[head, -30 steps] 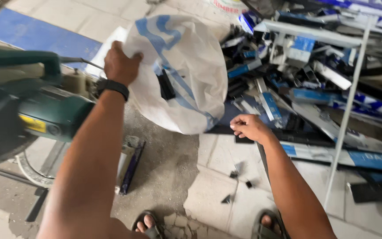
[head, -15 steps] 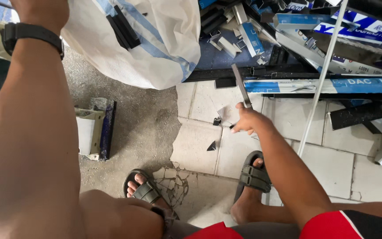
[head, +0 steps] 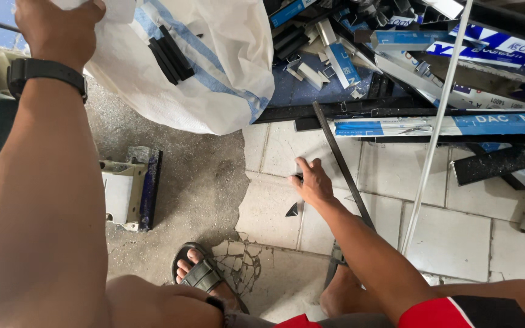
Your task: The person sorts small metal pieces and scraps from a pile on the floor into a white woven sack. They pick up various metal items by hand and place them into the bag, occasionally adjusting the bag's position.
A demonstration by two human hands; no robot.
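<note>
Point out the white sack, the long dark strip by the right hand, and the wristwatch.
white sack (head: 214, 91), head view, on its bulging side.
long dark strip (head: 338, 158), head view, mid-length on the tiles.
wristwatch (head: 47, 73), head view, band on the left wrist.

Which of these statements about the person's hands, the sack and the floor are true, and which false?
1. The left hand grips the white woven sack with blue stripes. True.
2. The right hand rests on a wooden table. False: it reaches down to the pale tiled floor.
3. A black wristwatch sits on the left wrist. True.
4. The sack is red. False: white with blue stripes.
</note>
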